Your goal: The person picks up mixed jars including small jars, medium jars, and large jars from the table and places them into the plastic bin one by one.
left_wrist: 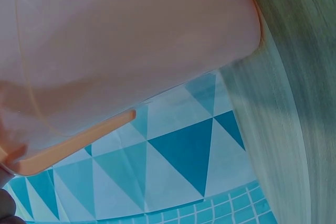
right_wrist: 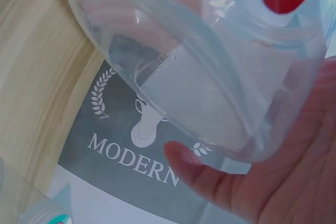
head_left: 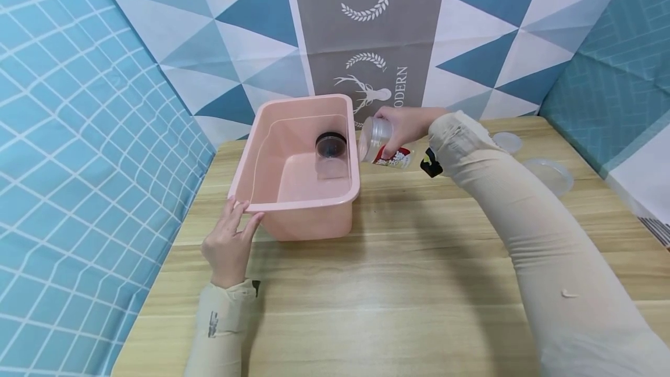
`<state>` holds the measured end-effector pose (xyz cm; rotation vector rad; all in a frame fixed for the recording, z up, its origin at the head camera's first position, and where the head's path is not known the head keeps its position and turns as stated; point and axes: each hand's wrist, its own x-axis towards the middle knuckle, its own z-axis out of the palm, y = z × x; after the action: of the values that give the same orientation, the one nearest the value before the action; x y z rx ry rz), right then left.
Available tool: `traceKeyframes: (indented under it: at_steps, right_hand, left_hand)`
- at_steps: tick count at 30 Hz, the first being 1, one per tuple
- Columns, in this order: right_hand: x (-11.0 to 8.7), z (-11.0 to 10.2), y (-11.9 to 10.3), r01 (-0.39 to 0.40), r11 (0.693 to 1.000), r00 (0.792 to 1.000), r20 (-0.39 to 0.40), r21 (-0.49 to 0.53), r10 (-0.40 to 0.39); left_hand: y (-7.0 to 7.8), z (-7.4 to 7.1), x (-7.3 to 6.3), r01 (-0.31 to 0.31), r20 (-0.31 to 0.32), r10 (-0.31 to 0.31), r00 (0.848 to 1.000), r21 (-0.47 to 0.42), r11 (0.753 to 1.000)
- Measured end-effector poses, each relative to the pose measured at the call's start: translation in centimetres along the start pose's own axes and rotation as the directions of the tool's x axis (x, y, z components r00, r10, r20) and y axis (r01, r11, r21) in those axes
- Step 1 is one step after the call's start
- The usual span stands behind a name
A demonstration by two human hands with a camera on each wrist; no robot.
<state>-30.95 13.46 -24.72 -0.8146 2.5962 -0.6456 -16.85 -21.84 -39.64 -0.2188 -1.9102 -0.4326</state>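
Observation:
A pink plastic basin (head_left: 293, 214) stands on the wooden table. My left hand (head_left: 230, 243) pinches its rim at the near left corner, thumb outside; in the left wrist view the basin's pink wall (left_wrist: 131, 35) fills the upper part. Just right of the basin, my right hand (head_left: 400, 130) grips a clear plastic jar (head_left: 369, 138) with a red and yellow label, tilted on its side with one end toward the basin's right rim. The right wrist view shows the jar's transparent wall (right_wrist: 210, 93) close up. Inside the basin sits a clear container (head_left: 332, 167) with a dark round top.
At the table's back right lie a small clear round lid-like piece (head_left: 508, 142) and a larger clear round piece (head_left: 549, 176), partly behind my right sleeve. Patterned cloth walls (head_left: 251, 34) enclose the table at the back and both sides.

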Motion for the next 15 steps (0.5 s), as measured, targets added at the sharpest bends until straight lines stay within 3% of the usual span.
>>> traceKeyframes:
  at_steps: [15]
  right_hand:
    - [0.2, -1.2, -0.9, -0.062, 0.997, 0.998, 0.026, -0.036, 0.063]
  left_hand:
    - [0.1, 0.1, 0.1, -0.001, -0.008, 0.001, 1.000, -0.014, 1.000]
